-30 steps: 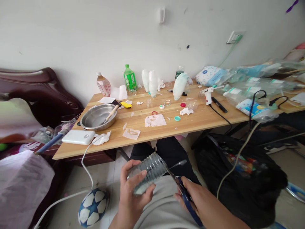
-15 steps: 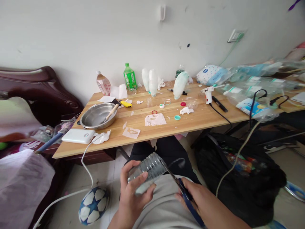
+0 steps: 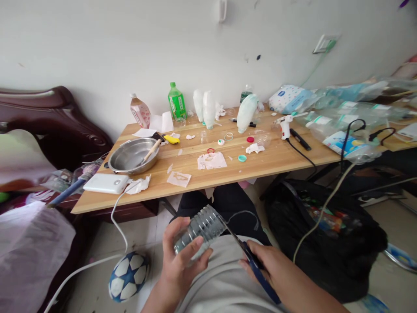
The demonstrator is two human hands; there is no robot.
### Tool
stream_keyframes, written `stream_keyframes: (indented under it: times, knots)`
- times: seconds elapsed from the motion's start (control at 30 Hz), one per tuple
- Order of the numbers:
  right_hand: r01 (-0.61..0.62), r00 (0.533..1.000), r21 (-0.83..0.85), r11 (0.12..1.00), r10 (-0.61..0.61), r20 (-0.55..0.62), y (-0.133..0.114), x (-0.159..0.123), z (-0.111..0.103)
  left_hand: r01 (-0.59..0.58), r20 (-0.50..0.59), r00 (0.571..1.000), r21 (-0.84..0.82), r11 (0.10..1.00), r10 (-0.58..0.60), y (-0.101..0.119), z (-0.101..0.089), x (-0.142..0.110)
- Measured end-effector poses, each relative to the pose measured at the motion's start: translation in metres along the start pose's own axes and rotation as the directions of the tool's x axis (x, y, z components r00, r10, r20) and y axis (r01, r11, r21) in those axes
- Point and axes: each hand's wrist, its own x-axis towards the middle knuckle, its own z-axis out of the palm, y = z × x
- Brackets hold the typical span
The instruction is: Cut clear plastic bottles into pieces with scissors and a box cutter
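My left hand is wrapped round a clear ribbed plastic bottle piece held over my lap. My right hand grips blue-handled scissors, whose blades meet the bottle's open rim. A thin curled strip of clear plastic hangs off the rim to the right. Both hands are below the front edge of the wooden table.
On the table: a steel bowl with a brush, a white power bank, a green bottle, white bottles, caps, paper scraps, a glue gun. A black bag sits right, a blue-white ball on the floor left.
The cut plastic strip has grown longer and curled out to the right of the bottle rim. The scissors have advanced along the rim; the view has tilted slightly down.
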Motion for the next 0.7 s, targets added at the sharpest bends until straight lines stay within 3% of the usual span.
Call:
stream_keyframes:
  times: [0.17,0.37,0.5,0.57,0.6,0.63,0.7]
  knots:
    - [0.031,0.999,0.005,1.000,-0.031,0.041,0.003,-0.003,0.000,-0.073,0.048,0.996,0.023,0.997,0.072,0.002,0.002,-0.001]
    - [0.013,1.000,0.015,1.000,-0.014,0.026,0.003,0.003,0.001,-0.116,0.030,0.993,0.087,0.989,0.114,-0.003,0.000,-0.001]
    - [-0.021,1.000,-0.033,0.999,0.021,-0.001,0.005,0.007,0.005,-0.101,0.114,0.988,-0.030,0.994,0.104,-0.010,-0.001,-0.008]
    - [-0.035,0.999,-0.098,0.995,0.032,-0.040,0.007,0.009,0.007,0.031,0.077,0.997,-0.176,0.984,-0.018,-0.007,0.003,-0.013]
    - [-0.039,0.998,-0.133,0.990,0.031,-0.057,0.008,0.010,0.008,0.149,0.046,0.989,-0.271,0.951,-0.142,-0.005,0.006,-0.015]
    - [-0.038,0.997,-0.161,0.986,0.027,-0.070,0.009,0.010,0.009,0.287,0.034,0.955,-0.375,0.882,-0.296,-0.001,0.010,-0.016]
    - [-0.029,0.997,-0.199,0.980,0.014,-0.075,0.009,0.011,0.009,0.553,0.125,0.799,-0.539,0.636,-0.588,0.008,0.016,-0.015]
